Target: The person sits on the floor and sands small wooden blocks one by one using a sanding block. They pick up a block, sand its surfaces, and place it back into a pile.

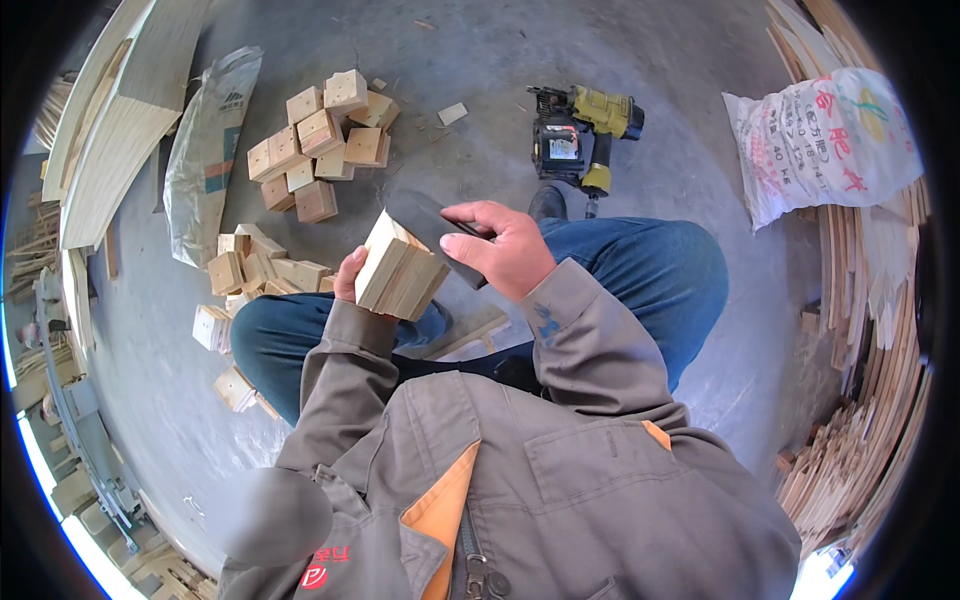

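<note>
My left hand (349, 272) is closed around a pale wooden block (402, 272) built of layered pieces, held tilted over my lap. Most of that hand is hidden behind the block; a finger shows at its left side. In my right hand (512, 250) a dark grey, flat, blade-like piece (420, 216) is pinched between thumb and fingers. It lies against the block's upper right edge. Its far part is blurred, so its exact kind is unclear.
Similar wooden blocks (320, 135) are heaped ahead on the left; more blocks (262, 265) lie beside my left knee. A yellow and black nail gun (590, 125) rests on the floor ahead. A white sack (825, 145) and stacked wood strips (880, 400) line the right; boards (130, 110) stand left.
</note>
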### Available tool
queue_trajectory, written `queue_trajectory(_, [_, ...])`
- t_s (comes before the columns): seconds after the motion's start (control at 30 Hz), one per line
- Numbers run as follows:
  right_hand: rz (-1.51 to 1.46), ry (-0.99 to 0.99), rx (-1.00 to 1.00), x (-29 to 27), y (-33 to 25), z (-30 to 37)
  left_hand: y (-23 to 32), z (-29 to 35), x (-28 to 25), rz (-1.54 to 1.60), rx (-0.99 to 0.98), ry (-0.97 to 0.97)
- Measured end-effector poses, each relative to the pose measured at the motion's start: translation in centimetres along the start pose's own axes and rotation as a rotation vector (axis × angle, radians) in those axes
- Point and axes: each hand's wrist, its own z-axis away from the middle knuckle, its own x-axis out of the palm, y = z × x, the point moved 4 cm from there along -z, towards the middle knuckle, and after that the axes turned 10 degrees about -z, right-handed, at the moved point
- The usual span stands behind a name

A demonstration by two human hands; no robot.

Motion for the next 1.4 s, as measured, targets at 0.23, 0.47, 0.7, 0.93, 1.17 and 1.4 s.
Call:
queue_trajectory(0.23, [0.051,0.077,0.035,-0.4,1.7,-1.2,-0.9,-0.2,-0.3,-0.065,-0.103,-0.035])
queue_trajectory(0.47, [-0.051,-0.022,0.131,-0.6,-0.9,1.1,1.1,-0.3,0.1,0.080,0.015,0.107])
queue_trajectory(0.7, [-0.022,0.034,0.093,-0.1,0.1,0.0,0.0,-0.3,0.0,0.068,-0.057,0.137])
queue_trajectory(0.93, [-0.035,0.125,0.080,0.1,1.2,-1.0,-1.8,0.0,1.8,0.077,-0.209,0.019])
queue_trajectory(1.17, [-0.066,-0.019,0.093,-0.3,-0.4,1.2,2.5,0.6,-0.2,0.131,0.040,0.373])
queue_trajectory(1.4, [-0.068,0.035,0.082,0.9,0.8,-0.8,0.3,0.6,0.6,-0.007,-0.064,0.213])
